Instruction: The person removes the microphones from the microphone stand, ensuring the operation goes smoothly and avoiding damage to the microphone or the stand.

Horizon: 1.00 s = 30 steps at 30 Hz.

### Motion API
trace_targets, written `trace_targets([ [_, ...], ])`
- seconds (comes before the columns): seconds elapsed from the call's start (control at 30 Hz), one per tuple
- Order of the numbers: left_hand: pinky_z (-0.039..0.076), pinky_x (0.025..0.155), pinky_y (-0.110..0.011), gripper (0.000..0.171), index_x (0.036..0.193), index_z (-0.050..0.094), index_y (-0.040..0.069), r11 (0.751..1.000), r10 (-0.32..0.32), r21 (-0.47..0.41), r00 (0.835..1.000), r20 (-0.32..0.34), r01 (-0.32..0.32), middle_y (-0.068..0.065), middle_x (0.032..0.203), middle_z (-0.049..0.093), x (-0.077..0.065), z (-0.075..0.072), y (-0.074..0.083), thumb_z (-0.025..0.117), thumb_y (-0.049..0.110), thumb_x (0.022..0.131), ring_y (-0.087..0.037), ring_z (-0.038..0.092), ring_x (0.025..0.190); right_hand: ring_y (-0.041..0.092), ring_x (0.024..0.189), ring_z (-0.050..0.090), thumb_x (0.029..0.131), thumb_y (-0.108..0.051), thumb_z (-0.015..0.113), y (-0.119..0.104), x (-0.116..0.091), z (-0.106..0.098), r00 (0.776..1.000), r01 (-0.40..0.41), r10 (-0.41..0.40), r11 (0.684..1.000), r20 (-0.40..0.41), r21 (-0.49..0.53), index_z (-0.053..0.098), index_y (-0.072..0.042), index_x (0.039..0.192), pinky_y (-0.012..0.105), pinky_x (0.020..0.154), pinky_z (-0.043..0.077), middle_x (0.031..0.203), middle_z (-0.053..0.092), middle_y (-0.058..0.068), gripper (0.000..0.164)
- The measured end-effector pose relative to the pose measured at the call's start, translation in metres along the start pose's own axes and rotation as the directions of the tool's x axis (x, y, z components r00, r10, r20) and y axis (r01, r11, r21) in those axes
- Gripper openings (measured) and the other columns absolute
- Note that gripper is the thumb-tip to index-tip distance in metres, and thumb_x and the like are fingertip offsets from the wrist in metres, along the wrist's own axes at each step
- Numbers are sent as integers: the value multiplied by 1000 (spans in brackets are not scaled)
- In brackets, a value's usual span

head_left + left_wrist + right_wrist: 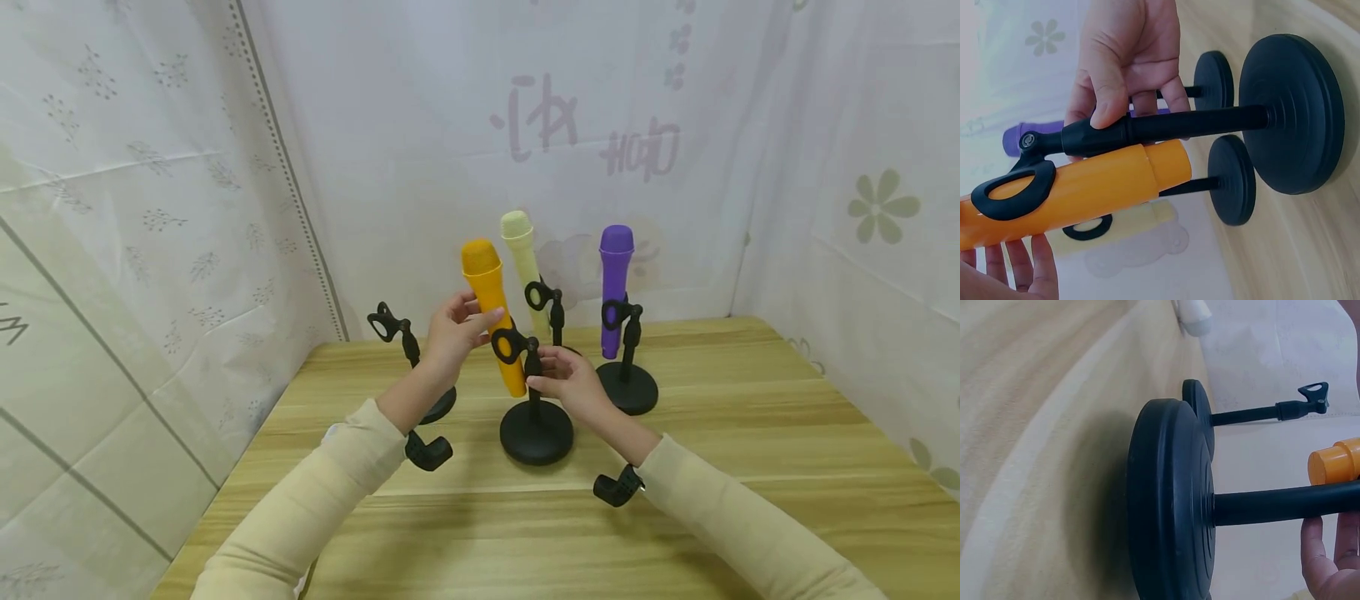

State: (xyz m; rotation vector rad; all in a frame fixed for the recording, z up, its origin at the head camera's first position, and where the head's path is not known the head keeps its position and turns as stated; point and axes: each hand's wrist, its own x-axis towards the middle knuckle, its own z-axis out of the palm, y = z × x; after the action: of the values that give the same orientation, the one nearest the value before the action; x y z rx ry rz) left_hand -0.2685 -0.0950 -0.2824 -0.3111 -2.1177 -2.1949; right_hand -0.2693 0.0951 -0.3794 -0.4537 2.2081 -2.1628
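An orange microphone (491,292) leans in the ring clip of the middle black stand (536,433). My left hand (453,333) holds its body, thumb across the front; in the left wrist view the fingers (1019,269) lie along its far side. With thumb and fingers my right hand (573,383) pinches the stand's pole just below the clip joint. In the right wrist view, fingers of the right hand (1329,569) touch the pole, beside the orange microphone's tail end (1329,465). The stand's round base sits on the table.
Behind, a pale yellow microphone (517,233) stands in its own clip. A purple microphone (617,258) on another stand (628,390) is at the right. A stand with a bare clip (386,322) is at the left, partly behind the left arm. Printed cloth (420,150) hangs behind the wooden table (750,417).
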Motion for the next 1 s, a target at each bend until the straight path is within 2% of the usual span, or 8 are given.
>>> trace_targets([
  [0.13, 46, 81, -37, 47, 114, 53, 14, 1000, -7, 3, 1000, -3, 7, -10, 107, 54, -12, 6, 9, 72, 28, 74, -22, 56, 93, 25, 96, 55, 72, -19, 73, 0, -6, -3, 1000, -19, 19, 1000, -7, -10, 54, -12, 115, 35, 74, 49, 107, 57, 11, 48],
  [0.27, 47, 80, -36, 44, 115, 52, 11, 1000, 15, 15, 1000, 1, -15, -11, 107, 54, -23, 11, 17, 70, 22, 77, -23, 55, 93, 25, 95, 55, 70, -19, 74, -1, -13, -4, 1000, -30, 30, 1000, -6, 5, 53, -12, 115, 34, 75, 49, 107, 57, 10, 50],
  [0.67, 48, 77, -33, 50, 112, 55, 19, 999, 32, 16, 999, -39, -32, -6, 103, 56, -29, 15, -5, 74, 35, 68, -21, 57, 91, 26, 93, 55, 71, -15, 74, -1, -32, -5, 999, -52, 52, 999, -6, 2, 52, -9, 115, 35, 76, 49, 106, 57, 12, 49],
  [1.0, 49, 76, -33, 46, 110, 57, 18, 998, 55, 8, 998, -15, -55, -6, 102, 56, -38, 20, -8, 74, 33, 69, -22, 56, 92, 26, 92, 54, 72, -13, 73, 2, -43, -10, 999, -43, 42, 999, -32, -33, 52, -7, 116, 35, 77, 48, 108, 55, 12, 49],
])
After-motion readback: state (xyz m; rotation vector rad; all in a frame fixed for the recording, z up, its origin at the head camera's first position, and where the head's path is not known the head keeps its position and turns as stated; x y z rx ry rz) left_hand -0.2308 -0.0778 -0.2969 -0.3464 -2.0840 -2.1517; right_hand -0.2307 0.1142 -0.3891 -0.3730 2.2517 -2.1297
